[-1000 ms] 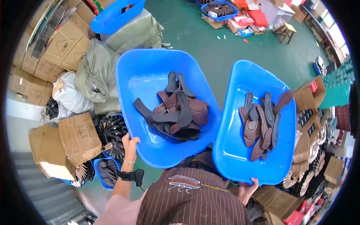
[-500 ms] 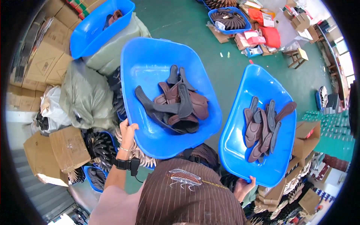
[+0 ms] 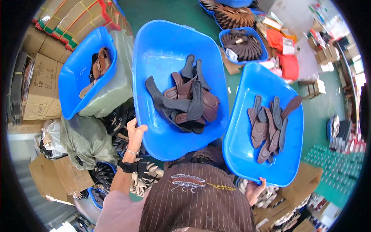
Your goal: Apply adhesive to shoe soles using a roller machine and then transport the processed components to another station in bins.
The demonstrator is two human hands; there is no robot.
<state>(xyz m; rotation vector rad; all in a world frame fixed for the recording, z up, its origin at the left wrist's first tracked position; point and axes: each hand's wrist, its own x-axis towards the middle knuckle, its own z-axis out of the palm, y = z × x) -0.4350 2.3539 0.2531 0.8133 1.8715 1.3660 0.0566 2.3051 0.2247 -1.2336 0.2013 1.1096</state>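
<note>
At the near left rim of a large blue plastic tub (image 3: 166, 50), my left hand (image 3: 135, 133) is closed, thumb outside and fingers partly hidden. Inside it lies a loose heap of dark grey and brown shoe parts (image 3: 189, 98), some strap-shaped. My right hand (image 3: 256, 189) grips the near edge of a second blue tub (image 3: 257, 79), its fingertips curled over the rim. Several slim brown and grey sole-shaped pieces (image 3: 270, 129) rest in that one. Both tubs are held off the floor, side by side, in front of my striped brown apron (image 3: 193, 201).
Another blue tub (image 3: 73, 81) with a few straps stands at left on a wrapped bale (image 3: 119, 69). Cardboard boxes (image 3: 42, 85) and sacks line the left. Ahead are tubs of fanned shoe parts (image 3: 243, 46) and a wooden stool (image 3: 312, 88); at right, an open carton (image 3: 305, 181).
I have moved forward with both tubs held. The bale and tub at left have come nearer, and the tubs of shoe parts ahead have too. Both grips are unchanged.
</note>
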